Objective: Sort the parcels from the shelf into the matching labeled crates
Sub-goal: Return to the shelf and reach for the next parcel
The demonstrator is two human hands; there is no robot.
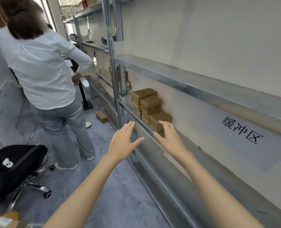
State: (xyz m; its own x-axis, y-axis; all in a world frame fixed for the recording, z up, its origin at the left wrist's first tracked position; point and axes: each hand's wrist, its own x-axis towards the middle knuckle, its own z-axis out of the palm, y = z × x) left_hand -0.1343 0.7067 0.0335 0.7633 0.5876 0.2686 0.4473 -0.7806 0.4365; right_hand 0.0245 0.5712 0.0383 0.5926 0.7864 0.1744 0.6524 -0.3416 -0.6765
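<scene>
Parcels of brown cardboard [151,107] sit in a stepped stack on the grey metal shelf [153,165], pushed back against the wall, so I have to reach in over its front rail. Both my hands are empty. My left hand [122,142] is flat with straight fingers and the thumb out. My right hand [172,140] is spread with lightly bent fingers, near the closest parcel and, as far as I can judge, not touching it. Held apart like this, they look set to take a box from two sides. No labeled crates show here.
</scene>
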